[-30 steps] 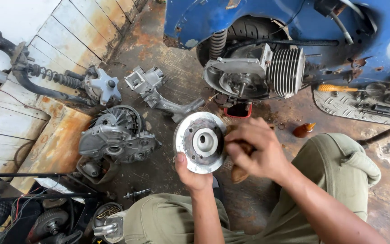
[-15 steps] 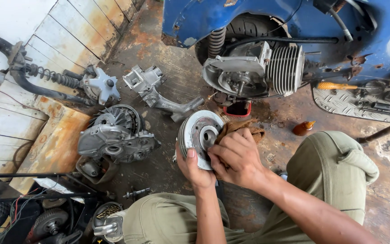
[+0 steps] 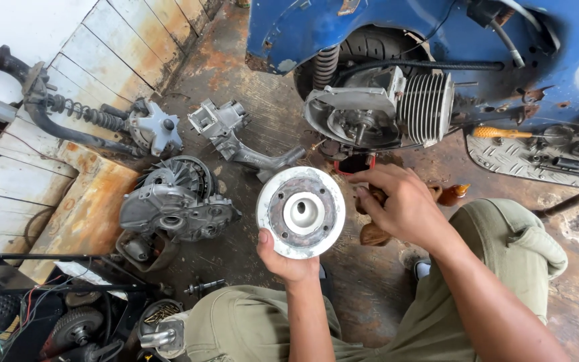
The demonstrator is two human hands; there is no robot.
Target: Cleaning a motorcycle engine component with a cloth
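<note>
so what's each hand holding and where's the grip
Left hand holds the round metal drum by its lower rim. Right hand grips something brownish, mostly hidden.

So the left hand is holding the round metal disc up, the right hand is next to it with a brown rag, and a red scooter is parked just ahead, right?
Not quite: the scooter is blue, not red, as the head view shows. The rest stands: the left hand holds the round metal disc up, and the right hand is beside it with a brown rag.
</note>
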